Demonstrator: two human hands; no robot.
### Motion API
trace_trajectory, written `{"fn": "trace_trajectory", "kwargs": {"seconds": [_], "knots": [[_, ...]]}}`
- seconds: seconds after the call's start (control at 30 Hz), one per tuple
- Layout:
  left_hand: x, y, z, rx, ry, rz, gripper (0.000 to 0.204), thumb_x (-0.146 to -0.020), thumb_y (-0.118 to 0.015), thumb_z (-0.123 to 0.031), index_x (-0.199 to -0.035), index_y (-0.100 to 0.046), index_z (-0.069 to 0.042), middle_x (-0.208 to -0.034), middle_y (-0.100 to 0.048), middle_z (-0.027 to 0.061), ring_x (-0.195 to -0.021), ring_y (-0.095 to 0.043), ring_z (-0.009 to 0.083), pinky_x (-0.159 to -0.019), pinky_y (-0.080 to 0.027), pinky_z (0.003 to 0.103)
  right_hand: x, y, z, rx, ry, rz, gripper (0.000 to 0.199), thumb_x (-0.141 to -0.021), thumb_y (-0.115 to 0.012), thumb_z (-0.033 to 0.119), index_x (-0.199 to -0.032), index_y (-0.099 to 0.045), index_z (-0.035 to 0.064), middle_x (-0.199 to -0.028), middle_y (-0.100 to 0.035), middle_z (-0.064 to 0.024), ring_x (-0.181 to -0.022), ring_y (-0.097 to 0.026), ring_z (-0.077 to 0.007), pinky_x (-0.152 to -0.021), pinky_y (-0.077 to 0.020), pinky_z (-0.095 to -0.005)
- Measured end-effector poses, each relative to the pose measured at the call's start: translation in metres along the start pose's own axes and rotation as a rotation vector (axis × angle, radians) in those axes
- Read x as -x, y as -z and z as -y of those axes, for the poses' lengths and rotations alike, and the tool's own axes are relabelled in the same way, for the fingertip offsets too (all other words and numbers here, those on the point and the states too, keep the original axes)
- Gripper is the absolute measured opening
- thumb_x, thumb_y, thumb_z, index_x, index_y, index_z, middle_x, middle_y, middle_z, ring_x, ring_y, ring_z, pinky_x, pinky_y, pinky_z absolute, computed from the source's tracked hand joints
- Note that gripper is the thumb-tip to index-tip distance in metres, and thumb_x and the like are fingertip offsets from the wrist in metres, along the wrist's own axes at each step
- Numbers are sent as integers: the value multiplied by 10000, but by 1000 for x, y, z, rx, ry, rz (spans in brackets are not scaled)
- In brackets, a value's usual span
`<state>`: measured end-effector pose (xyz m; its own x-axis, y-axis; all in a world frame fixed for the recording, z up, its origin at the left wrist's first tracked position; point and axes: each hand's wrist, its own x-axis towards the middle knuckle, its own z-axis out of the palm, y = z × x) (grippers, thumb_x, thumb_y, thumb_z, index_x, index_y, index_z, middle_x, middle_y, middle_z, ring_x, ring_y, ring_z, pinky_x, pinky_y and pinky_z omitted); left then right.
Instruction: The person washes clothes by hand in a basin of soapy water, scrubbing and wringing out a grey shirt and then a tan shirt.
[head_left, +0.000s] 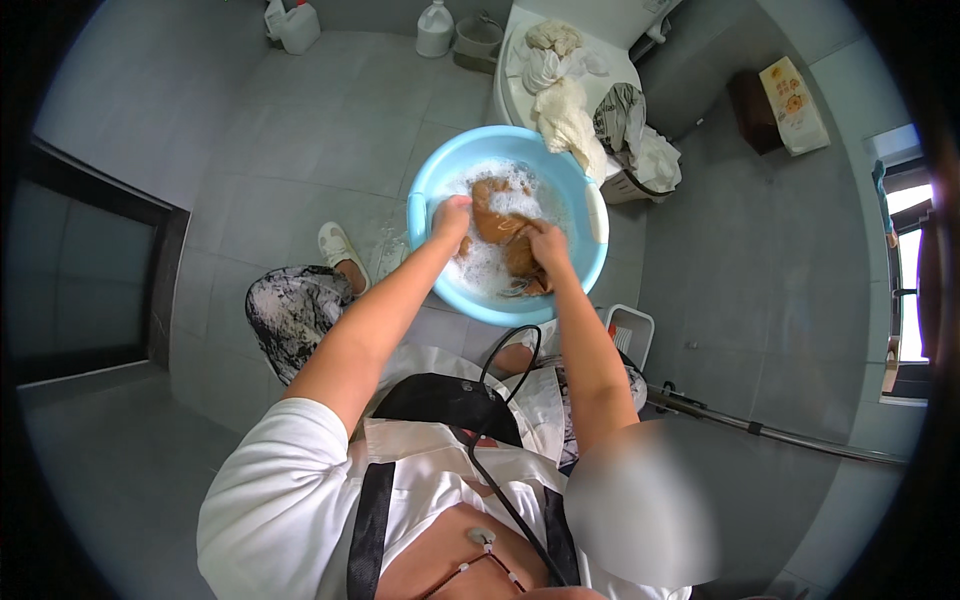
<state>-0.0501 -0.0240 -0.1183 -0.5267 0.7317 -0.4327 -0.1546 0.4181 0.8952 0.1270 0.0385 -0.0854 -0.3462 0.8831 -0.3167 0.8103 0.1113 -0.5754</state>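
Note:
A light blue plastic basin (417, 187) holds foamy water and a soaked brown cloth garment (492, 222). My left hand (452, 216) is inside its left part, fingers curled closed at the garment's left edge, with a bit of brown cloth showing below the wrist side. Gripping a bunched fold of the same cloth, my right hand (545, 244) is in the right part of the water. White suds (512, 203) cover part of the cloth, and its lower portion is under water.
Behind the basin, a white toilet (512, 95) carries cream and white cloths (566, 115); one hangs to the basin rim. Patterned and white clothes (622, 120) lie beside it. White jugs (434, 30) and a small bucket (478, 40) stand at the back. A metal rail (780, 432) is right.

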Motion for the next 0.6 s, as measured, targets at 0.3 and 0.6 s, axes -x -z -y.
{"fn": "trace_trajectory", "kwargs": {"seconds": [0.3, 0.6], "knots": [[11, 2, -2, -557, -85, 267, 466, -707, -489, -8, -1168, -490, -75, -1266, -399, 172, -1119, -425, 328, -914, -371, 364, 32, 69, 39, -1325, -18, -71, 324, -833, -475, 193, -1098, -484, 6, -1004, -551, -89, -902, -538, -191, -812, -427, -305], [55, 2, -20, -507, -706, 555, 853, -642, -675, -179, -1342, -201, -58, -1364, -202, 177, -1282, -168, 315, -1046, -180, 395, 59, 120, 84, -1792, 261, 42, 325, -903, -388, 209, -1134, -462, -8, -1144, -520, -130, -1061, -496, -263, -918, -393, -384]]}}
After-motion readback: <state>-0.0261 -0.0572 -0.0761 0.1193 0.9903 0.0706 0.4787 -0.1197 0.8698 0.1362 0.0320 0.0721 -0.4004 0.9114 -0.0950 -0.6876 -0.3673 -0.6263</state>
